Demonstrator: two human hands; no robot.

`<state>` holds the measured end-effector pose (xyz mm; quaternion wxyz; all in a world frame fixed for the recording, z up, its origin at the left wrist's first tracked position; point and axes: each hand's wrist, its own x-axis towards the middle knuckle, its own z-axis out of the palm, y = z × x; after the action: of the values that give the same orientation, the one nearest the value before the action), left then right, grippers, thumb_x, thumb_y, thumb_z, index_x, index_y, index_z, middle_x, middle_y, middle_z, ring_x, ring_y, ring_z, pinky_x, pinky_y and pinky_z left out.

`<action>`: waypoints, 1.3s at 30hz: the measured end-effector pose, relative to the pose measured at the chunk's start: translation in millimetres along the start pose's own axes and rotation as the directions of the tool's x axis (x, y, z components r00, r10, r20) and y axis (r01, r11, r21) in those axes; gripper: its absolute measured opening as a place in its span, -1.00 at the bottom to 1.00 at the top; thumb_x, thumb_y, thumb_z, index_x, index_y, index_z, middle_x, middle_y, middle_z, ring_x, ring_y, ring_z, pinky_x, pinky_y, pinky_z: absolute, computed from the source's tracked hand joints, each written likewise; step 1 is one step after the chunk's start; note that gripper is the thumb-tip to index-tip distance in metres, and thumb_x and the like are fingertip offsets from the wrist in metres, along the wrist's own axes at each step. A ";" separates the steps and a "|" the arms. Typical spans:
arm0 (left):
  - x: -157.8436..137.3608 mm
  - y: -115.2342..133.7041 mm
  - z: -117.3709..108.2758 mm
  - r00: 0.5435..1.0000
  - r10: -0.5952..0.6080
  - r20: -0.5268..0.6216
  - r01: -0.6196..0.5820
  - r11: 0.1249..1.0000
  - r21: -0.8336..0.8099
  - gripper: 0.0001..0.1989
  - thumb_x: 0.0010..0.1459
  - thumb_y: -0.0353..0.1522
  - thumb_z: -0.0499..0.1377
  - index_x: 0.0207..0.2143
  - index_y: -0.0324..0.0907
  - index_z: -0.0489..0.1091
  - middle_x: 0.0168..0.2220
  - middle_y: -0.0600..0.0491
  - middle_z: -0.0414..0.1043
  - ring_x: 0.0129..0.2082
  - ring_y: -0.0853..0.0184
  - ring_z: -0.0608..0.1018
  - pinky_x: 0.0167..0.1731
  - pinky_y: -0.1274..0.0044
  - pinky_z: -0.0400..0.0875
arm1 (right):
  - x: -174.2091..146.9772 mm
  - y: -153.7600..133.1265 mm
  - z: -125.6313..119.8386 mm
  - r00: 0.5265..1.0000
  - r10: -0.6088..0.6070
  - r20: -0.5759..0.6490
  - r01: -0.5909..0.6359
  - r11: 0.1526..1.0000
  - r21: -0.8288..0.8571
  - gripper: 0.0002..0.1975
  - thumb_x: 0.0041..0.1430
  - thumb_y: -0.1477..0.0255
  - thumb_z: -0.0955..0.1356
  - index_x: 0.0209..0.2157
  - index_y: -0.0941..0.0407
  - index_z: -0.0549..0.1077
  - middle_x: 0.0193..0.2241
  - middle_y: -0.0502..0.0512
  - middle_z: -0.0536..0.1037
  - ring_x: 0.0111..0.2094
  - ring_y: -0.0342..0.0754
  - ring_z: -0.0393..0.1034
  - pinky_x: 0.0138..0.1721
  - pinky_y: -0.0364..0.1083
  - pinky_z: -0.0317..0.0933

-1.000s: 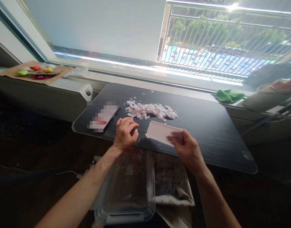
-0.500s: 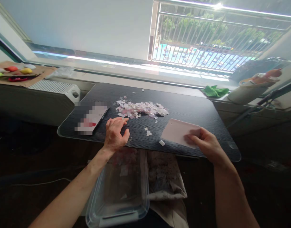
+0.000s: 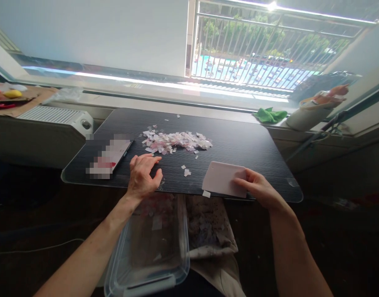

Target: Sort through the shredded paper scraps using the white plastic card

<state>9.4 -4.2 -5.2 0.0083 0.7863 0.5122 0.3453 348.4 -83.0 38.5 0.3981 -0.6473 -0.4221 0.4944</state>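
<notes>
My right hand (image 3: 260, 186) grips the right side of a flat, pale pinkish card (image 3: 224, 180) between thumb and fingers, low over the front part of the dark table (image 3: 245, 142). Beside the card's lower left corner, a small white paper piece (image 3: 206, 194) lies at the table's front edge. My left hand (image 3: 142, 175) rests near the front edge with its fingers apart, holding nothing visible. Just beyond it spreads a heap of small white and pink paper scraps (image 3: 177, 141). Several loose bits (image 3: 187, 172) lie between my hands.
Below the table's front edge stands a clear plastic bin (image 3: 186, 243) with scraps inside, next to a stained beige cloth bag (image 3: 231, 243). A partly blurred box (image 3: 121, 150) lies on the table's left. A green cloth (image 3: 269, 115) and a pale container (image 3: 308, 117) sit on the sill.
My right hand has drawn the card toward the front edge, and the small paper piece there has shifted to that edge. My left hand stays about the same. The whole view has shifted slightly.
</notes>
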 end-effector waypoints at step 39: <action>-15.1 37.3 -1.2 0.912 0.343 0.226 -0.345 0.938 -0.030 -0.73 0.21 -0.43 0.07 -0.12 -0.07 0.51 -0.10 -0.05 0.45 0.12 0.06 0.39 0.22 -0.07 0.03 | -12.9 -12.4 49.8 0.933 -0.313 -0.180 0.234 0.903 -0.359 -0.79 0.06 0.24 0.38 -0.39 0.09 0.39 -0.51 -0.03 0.47 -0.49 -0.09 0.32 -0.42 -0.10 0.21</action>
<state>35.0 -34.6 1.3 0.0021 0.8986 0.3631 0.2463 295.9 -86.2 44.3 0.3959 -0.6922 -0.5368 0.2756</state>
